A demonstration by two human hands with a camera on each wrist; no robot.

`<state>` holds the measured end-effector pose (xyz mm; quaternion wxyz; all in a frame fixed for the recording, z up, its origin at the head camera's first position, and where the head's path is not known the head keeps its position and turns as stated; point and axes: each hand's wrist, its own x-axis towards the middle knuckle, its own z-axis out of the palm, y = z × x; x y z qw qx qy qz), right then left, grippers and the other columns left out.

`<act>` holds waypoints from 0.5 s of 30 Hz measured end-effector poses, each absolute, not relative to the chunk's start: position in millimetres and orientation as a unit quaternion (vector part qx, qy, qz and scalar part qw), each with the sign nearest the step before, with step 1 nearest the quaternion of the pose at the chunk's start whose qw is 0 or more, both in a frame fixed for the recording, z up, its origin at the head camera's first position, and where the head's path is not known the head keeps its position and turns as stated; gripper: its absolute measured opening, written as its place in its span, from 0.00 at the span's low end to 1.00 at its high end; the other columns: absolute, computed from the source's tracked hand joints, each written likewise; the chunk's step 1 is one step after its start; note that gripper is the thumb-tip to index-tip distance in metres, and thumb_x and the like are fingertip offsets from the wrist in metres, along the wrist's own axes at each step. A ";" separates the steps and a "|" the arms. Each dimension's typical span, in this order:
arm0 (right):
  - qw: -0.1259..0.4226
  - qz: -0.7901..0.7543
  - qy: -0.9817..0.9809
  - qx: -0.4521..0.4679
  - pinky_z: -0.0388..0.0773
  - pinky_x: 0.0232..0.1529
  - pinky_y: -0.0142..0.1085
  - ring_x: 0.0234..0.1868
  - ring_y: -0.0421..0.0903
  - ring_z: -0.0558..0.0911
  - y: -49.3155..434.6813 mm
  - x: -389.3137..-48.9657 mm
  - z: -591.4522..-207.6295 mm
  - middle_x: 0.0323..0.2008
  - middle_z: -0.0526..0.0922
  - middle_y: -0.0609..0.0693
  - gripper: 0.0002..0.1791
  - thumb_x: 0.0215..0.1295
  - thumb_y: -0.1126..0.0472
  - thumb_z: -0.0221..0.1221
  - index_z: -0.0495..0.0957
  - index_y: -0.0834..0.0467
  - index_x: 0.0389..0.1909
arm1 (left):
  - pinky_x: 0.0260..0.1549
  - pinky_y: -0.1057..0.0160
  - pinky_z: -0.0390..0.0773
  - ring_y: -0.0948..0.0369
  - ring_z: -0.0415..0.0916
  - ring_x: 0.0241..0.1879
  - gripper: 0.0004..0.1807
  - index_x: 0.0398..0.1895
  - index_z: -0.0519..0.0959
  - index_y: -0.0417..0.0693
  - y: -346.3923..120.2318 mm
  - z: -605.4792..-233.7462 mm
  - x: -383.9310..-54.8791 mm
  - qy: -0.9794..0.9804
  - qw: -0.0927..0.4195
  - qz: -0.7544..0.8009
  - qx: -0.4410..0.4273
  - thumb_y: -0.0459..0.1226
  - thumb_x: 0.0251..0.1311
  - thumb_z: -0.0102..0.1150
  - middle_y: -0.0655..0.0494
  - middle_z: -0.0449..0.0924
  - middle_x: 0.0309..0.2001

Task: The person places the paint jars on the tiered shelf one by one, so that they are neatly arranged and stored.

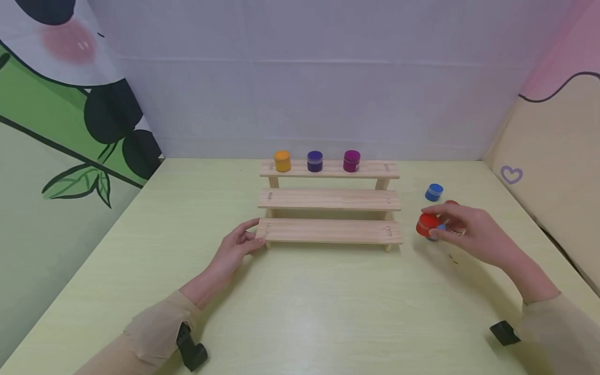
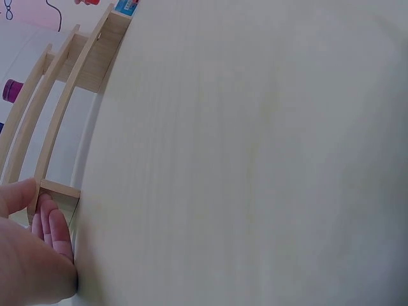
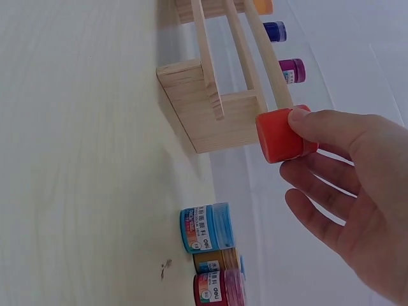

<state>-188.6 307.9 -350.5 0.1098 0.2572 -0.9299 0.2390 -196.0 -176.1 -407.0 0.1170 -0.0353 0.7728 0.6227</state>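
Observation:
A three-step wooden rack (image 1: 328,230) stands on the table. My left hand (image 1: 234,250) holds the left end of its lowest step, thumb on top and fingers beneath in the left wrist view. To the right of the rack, my right hand (image 1: 478,234) pinches a red paint jar (image 3: 280,135) between thumb and fingers, held above the table. Along the top step sit a yellow jar (image 1: 283,161), a dark blue jar (image 1: 315,162) and a purple jar (image 1: 351,161). Both lower steps are bare.
A blue-lidded jar (image 1: 434,192) stands right of the rack. Under my right hand are a light blue jar (image 3: 197,229), a brownish jar (image 3: 215,260) and a dark red jar (image 3: 213,288), partly hidden in the head view. A printed backdrop (image 1: 328,104) rises behind the table.

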 end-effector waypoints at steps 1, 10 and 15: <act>0.113 0.239 -0.929 0.260 0.81 0.36 0.24 0.33 0.30 0.80 307.6 -189.1 -349.5 0.38 0.84 0.44 0.25 0.55 0.66 0.70 0.79 0.54 0.55 | 0.64 0.54 0.64 0.64 0.75 0.44 0.34 0.75 0.60 0.52 -176.0 -406.9 -196.0 0.773 0.117 0.623 -0.035 0.40 0.67 0.59 0.65 0.76 0.38; 0.124 0.251 -0.923 0.265 0.78 0.35 0.20 0.33 0.28 0.81 303.4 -194.0 -338.8 0.40 0.87 0.48 0.24 0.56 0.67 0.69 0.80 0.55 0.55 | 0.64 0.54 0.64 0.65 0.75 0.43 0.34 0.75 0.60 0.51 -175.8 -406.1 -195.5 0.772 0.115 0.624 -0.033 0.39 0.67 0.58 0.65 0.77 0.37; 0.136 0.264 -0.921 0.251 0.79 0.30 0.23 0.33 0.27 0.80 298.4 -196.1 -336.4 0.40 0.86 0.49 0.24 0.56 0.67 0.69 0.80 0.54 0.55 | 0.64 0.55 0.64 0.65 0.75 0.43 0.34 0.75 0.60 0.51 -175.7 -405.6 -194.8 0.772 0.116 0.625 -0.031 0.39 0.67 0.58 0.65 0.77 0.38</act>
